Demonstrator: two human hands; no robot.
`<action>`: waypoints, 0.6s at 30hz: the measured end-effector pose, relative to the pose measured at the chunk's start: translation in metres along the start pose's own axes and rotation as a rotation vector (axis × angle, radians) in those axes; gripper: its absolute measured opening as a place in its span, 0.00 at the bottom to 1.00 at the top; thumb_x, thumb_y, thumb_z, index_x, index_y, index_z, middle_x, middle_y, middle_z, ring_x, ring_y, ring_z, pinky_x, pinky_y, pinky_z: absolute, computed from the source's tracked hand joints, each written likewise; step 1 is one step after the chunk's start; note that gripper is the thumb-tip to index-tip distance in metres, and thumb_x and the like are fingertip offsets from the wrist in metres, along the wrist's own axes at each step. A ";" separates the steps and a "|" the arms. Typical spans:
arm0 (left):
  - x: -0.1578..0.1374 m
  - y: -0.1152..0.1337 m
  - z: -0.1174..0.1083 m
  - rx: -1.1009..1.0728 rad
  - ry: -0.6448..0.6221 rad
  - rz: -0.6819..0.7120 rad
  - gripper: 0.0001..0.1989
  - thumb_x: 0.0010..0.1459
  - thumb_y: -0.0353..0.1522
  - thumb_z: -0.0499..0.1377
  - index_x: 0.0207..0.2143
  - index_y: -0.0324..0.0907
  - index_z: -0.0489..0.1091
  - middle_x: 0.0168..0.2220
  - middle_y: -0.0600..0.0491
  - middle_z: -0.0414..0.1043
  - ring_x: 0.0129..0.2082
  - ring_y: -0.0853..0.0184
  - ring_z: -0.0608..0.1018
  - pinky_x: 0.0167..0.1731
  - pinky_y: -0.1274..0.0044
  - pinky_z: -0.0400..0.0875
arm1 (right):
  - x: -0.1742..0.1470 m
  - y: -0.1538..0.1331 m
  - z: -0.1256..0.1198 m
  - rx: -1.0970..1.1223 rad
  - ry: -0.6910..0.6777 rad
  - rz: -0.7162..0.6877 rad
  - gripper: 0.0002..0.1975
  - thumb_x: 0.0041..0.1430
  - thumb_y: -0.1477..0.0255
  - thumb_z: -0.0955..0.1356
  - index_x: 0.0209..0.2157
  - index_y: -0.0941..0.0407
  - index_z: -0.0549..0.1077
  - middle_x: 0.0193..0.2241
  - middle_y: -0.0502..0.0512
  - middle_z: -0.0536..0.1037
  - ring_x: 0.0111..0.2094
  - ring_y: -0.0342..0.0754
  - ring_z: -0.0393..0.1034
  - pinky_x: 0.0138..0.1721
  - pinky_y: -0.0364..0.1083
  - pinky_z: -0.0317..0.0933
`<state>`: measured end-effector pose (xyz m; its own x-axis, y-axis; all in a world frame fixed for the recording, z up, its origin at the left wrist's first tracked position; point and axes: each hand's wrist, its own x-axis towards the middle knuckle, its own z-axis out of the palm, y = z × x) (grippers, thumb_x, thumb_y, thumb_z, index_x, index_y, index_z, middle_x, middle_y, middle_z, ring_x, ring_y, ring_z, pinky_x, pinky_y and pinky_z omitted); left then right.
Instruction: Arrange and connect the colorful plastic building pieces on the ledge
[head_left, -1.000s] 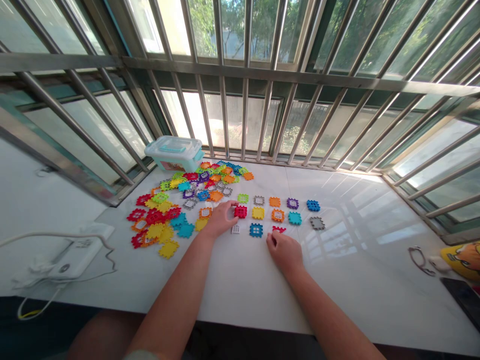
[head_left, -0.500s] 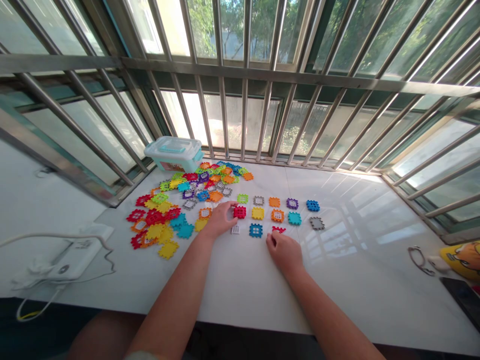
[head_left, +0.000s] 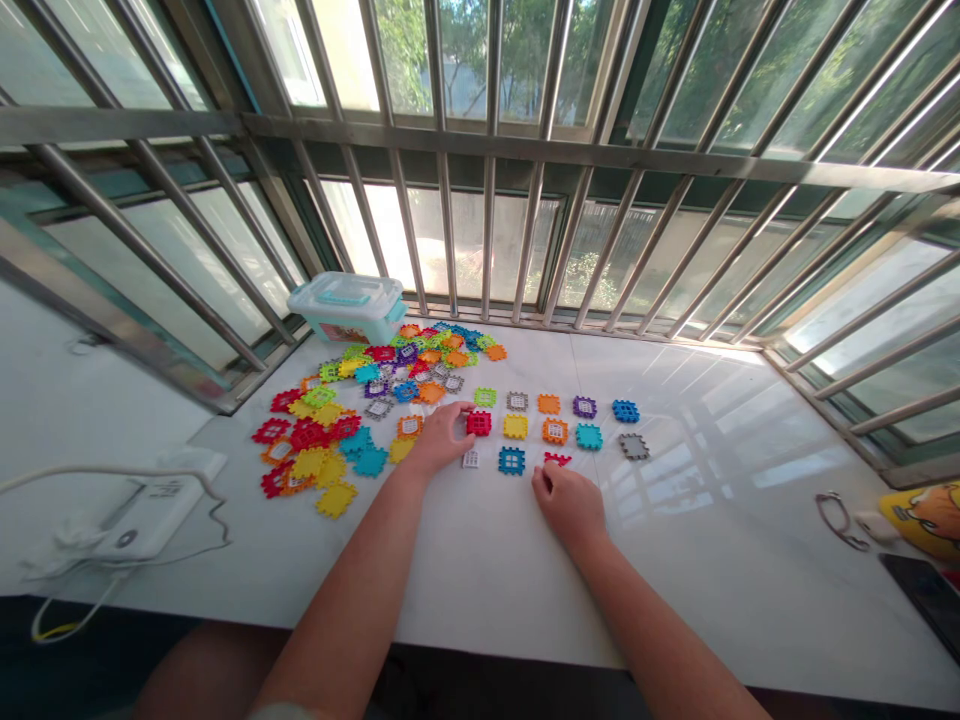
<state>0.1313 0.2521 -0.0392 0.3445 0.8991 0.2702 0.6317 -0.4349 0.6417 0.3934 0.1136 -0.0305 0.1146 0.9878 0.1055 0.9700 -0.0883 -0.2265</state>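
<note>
My left hand [head_left: 442,440] has its thumb and forefinger at the left side of a red square interlocking tile [head_left: 480,424], gripping its edges. Just below it lies a white tile [head_left: 471,459]. My right hand [head_left: 568,500] rests on the table with its fingers curled into a loose fist, and no held thing shows in it. Behind its knuckles is a red piece [head_left: 557,459], partly hidden. A blue window-frame tile [head_left: 511,461] lies between the hands. Beyond it sit a yellow tile [head_left: 515,426], an orange tile [head_left: 555,431] and a teal tile [head_left: 589,437].
A heap of coloured tiles [head_left: 322,435] spreads over the table's left side, with a lidded plastic box [head_left: 349,305] behind it. Window bars [head_left: 487,230] border the back. A power strip [head_left: 161,510] stands at left; a phone [head_left: 922,600] lies at right.
</note>
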 end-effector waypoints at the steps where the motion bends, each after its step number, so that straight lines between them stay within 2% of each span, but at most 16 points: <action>1: 0.000 0.000 0.000 0.003 -0.001 -0.001 0.27 0.56 0.34 0.65 0.60 0.48 0.71 0.59 0.49 0.77 0.59 0.54 0.78 0.62 0.61 0.72 | 0.000 0.000 0.000 0.000 -0.001 0.000 0.18 0.74 0.65 0.65 0.29 0.54 0.73 0.26 0.51 0.77 0.26 0.43 0.63 0.30 0.48 0.38; 9: -0.001 -0.001 0.000 -0.002 0.007 0.011 0.28 0.57 0.35 0.66 0.61 0.49 0.70 0.61 0.49 0.75 0.62 0.54 0.76 0.65 0.60 0.70 | 0.000 0.001 0.001 0.005 0.003 0.001 0.18 0.74 0.64 0.65 0.29 0.54 0.73 0.26 0.51 0.77 0.26 0.43 0.63 0.30 0.48 0.38; 18: 0.002 -0.001 0.000 -0.053 0.039 0.060 0.12 0.62 0.35 0.62 0.48 0.47 0.78 0.56 0.49 0.78 0.60 0.56 0.77 0.66 0.61 0.69 | 0.000 0.001 0.000 0.006 0.002 -0.005 0.18 0.74 0.64 0.64 0.29 0.54 0.73 0.26 0.50 0.78 0.26 0.43 0.63 0.30 0.47 0.38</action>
<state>0.1314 0.2544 -0.0391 0.3525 0.8733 0.3363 0.5727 -0.4855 0.6605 0.3939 0.1137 -0.0307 0.1103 0.9879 0.1090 0.9693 -0.0827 -0.2313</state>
